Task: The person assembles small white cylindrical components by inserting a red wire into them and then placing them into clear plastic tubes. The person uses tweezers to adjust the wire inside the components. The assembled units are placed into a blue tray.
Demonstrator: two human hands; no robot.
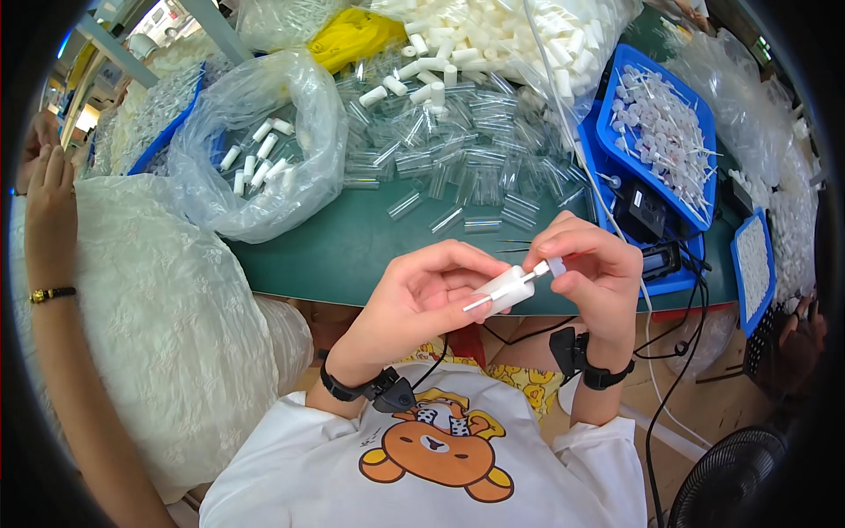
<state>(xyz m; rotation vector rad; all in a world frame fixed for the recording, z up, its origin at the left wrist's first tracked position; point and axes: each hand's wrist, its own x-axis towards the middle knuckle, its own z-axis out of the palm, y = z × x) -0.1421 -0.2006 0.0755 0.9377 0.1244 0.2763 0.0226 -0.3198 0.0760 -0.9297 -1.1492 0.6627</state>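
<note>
My left hand point(421, 295) is closed round a white plastic cylinder point(509, 292), tilted above the table's near edge. A thin white rod point(478, 303) lies along the cylinder by my left thumb. At the cylinder's right end my right hand point(603, 264) pinches a small white cap with a stem point(553, 267). The stem points at the cylinder; whether its tip is inside, I cannot tell. Thin dark pointed tips point(517, 245) and a bit of red show beside my right fingers; what they belong to is mostly hidden.
Many clear tubes point(482, 187) cover the green table point(304, 273). Behind them lies a heap of white cylinders point(519, 40). A plastic bag point(317, 132) with white cylinders stands left, a blue tray point(616, 145) of capped stems right. A cable point(563, 97) hangs nearby. Another person's arm point(53, 229) is left.
</note>
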